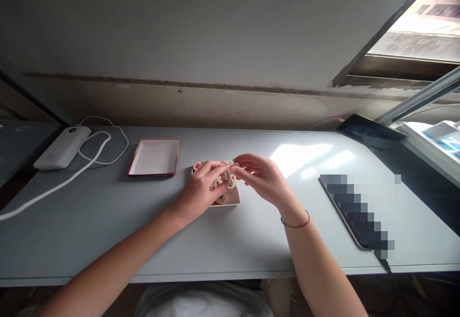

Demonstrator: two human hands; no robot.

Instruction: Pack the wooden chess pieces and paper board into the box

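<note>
A shallow box [233, 198] stands on the grey table, holding several round wooden pieces with red or black characters. My left hand [205, 185] reaches over the box from the left, its thumb and fingers closed on a round piece [227, 175] that is tilted on edge. My right hand [257, 175] is at the box's right back corner, fingers bent and closed together, its fingertips close to those of my left hand. Between its fingertips a small pale piece [235, 164] partly shows. Some pieces are hidden under my left hand.
An empty lid with a white inside [154, 158] lies left of the box. Farther left are a white power bank [63, 149] and its white cable [61, 186]. A phone-like device [354, 211] lies at the right; a dark device [372, 132] sits at the back right.
</note>
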